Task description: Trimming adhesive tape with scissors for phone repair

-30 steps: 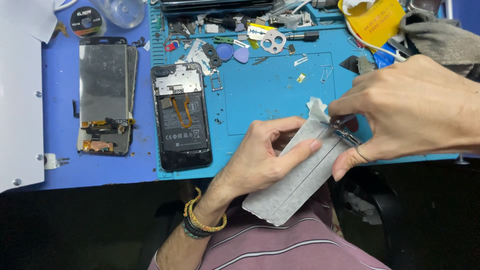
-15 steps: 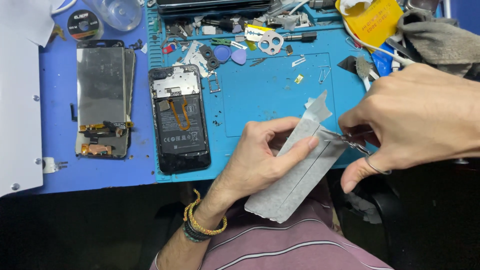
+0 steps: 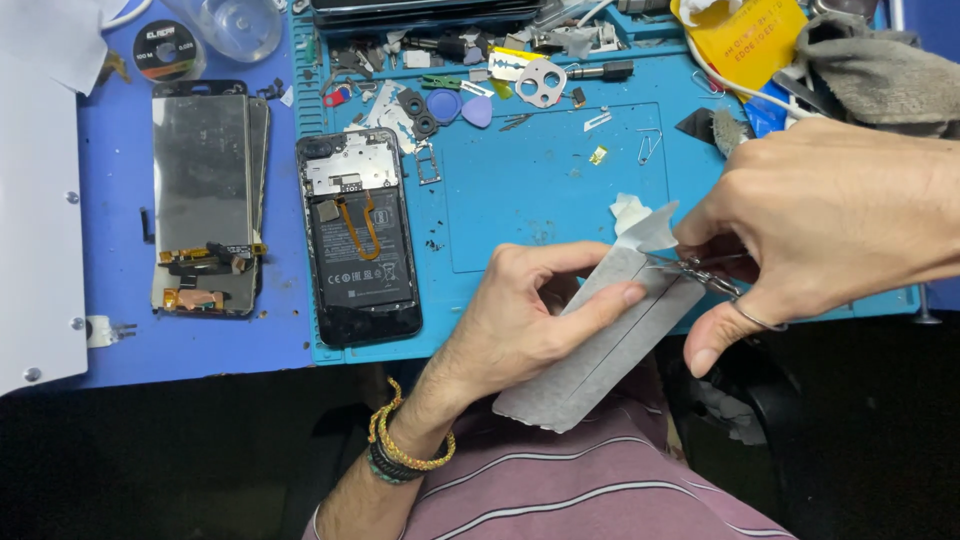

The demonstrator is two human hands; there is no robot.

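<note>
My left hand grips a grey rectangular sheet by its upper half, held tilted over the front edge of the blue work mat. My right hand holds small metal scissors, fingers through the loops, with the blades at the sheet's top edge. A strip at that top corner curls upward. An opened black phone lies on the mat left of my left hand, its battery and orange flex cable exposed.
A detached screen panel lies on the blue surface at the left, beside a white sheet. Small parts, picks, a razor blade and screws litter the mat's back edge. A yellow packet and grey cloth sit at the back right.
Both hands and the sheet have shifted slightly right and up. The scissors have worked further along the sheet's top edge, and the cut strip curls up more.
</note>
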